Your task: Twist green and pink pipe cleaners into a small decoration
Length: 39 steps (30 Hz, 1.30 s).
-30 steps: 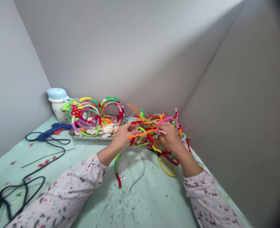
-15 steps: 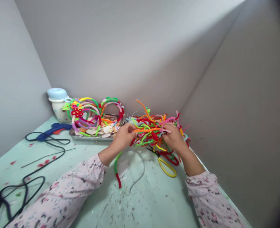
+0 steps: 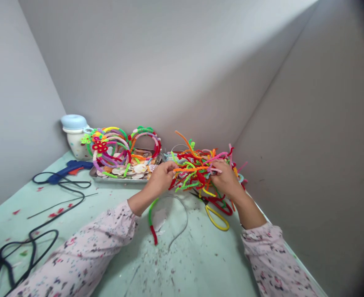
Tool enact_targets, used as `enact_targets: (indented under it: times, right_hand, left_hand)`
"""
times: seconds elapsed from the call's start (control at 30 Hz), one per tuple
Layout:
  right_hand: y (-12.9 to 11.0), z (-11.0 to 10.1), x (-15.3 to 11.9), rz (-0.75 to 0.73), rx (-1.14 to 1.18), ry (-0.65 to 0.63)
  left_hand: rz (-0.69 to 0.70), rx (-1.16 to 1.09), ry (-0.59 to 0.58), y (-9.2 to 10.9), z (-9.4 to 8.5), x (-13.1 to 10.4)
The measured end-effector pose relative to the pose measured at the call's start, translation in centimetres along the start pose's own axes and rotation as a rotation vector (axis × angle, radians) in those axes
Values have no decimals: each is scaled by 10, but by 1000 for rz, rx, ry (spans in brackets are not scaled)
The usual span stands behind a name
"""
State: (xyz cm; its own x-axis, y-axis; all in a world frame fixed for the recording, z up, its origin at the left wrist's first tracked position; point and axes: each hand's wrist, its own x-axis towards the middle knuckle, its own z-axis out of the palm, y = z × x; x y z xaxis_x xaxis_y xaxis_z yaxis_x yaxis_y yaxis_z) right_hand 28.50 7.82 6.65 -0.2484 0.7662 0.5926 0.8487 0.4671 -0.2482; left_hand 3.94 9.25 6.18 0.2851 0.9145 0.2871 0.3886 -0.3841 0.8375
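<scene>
1. Between the two hands, the orange pipe cleaner [image 3: 189, 169] runs nearly level, its long axis crossing my view left to right over the tangled pile [image 3: 201, 178].
2. At its left end, I see the left hand [image 3: 160, 179] with thumb and fingers apparently pinching the tip; the rest extends rightward.
3. Near its other end, the right hand [image 3: 226, 179] has its fingers curled among strands; I cannot tell what they pinch.
4. A second ago it sloped, its left tip poking out below the left fingers. The half-wrapped headband [image 3: 151, 216] lies unmoved on the surface [image 3: 212, 264], nearer me.
</scene>
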Motion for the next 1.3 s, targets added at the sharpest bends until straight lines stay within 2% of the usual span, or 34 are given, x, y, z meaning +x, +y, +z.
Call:
enact_targets:
  times: [0.1, 0.23, 0.33, 0.4, 0.53, 0.73, 1.07, 1.3]
  right_hand:
    - [-2, 0, 1, -9, 1, 3]
    - [-5, -3, 3, -10, -17, 12]
    - [-8, -4, 4, -6, -28, 11]
    - [-10, -3, 3, -4, -32, 9]
    - [-11, -2, 1, -12, -50, -7]
    - [-11, 0, 1, -25, -33, 3]
    - [-3, 3, -1, 9, -91, -13]
    - [5, 7, -4, 98, -9, -18]
  left_hand:
    - [80, 160, 23, -6, 0, 2]
    - [21, 284, 99, -7, 3, 0]
    - [-34, 193, 40, -1, 3, -2]
    - [-65, 44, -78, 5, 2, -5]
    - [-121, -254, -168, 13, 0, -7]
    - [-208, -257, -137, 13, 1, -6]
    - [-279, -338, -92, 14, -2, -2]
    - [-277, -390, -129, 16, -2, -2]
